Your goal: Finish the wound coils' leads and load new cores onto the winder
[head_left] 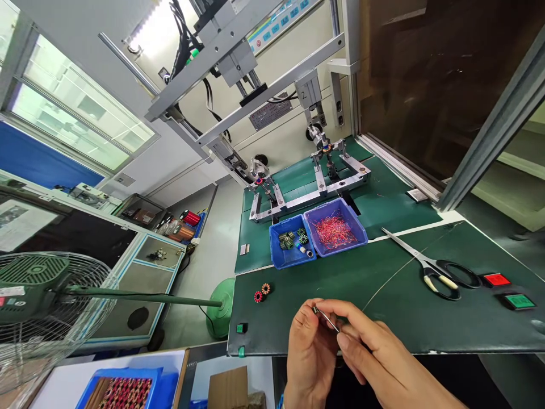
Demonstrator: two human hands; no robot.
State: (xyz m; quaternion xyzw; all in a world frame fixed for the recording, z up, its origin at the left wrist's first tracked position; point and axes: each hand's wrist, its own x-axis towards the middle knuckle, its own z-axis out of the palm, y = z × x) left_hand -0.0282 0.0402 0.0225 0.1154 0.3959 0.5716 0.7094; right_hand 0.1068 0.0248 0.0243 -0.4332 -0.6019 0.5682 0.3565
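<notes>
Over the front edge of the green table my left hand (309,346) pinches a small dark piece (315,310) between thumb and fingertips. Its exact kind is too small to make out. My right hand (378,349) has its thumb and fingers closed on a thin metal rod-like tool (330,322), whose far end meets the dark piece. The two hands are close together, fingertips nearly touching. Left of them on the table lie a red wound ring core (258,296) and an orange one (266,288), side by side.
Beyond my hands stand a blue bin (276,262) with green cores and a purple-blue bin (361,238) of red wire pieces. Scissors (430,267) lie right, near red (497,279) and green buttons (518,301). A metal winding fixture (306,199) stands behind; a fan (38,284) is left.
</notes>
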